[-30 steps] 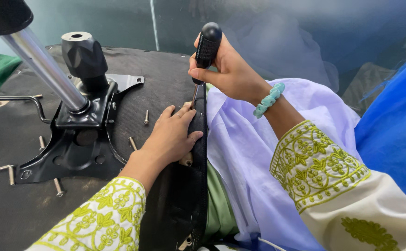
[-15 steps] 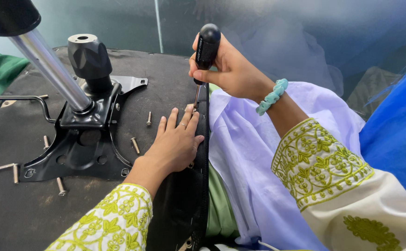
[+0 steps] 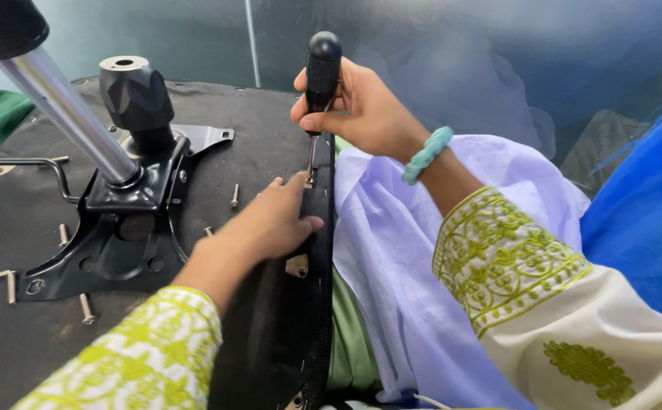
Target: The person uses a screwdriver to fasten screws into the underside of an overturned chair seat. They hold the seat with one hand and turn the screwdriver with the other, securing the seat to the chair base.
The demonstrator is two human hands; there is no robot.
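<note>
The right hand point(image 3: 361, 106) grips the screwdriver point(image 3: 321, 83) by its black handle – probably light and stiff (tip at the seat's point(image 3: 270, 144) edge) – while the left hand point(image 3: 270, 224) lies flat, ungripping, beside the tip.

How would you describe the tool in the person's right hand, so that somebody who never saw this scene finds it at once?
Start at the black seat underside with its metal mechanism plate. Follow the near edge to the right hand, which wears a turquoise bracelet. It grips the screwdriver, upright with a black handle and thin shaft, unlike the loose silver bolts lying flat.
</note>
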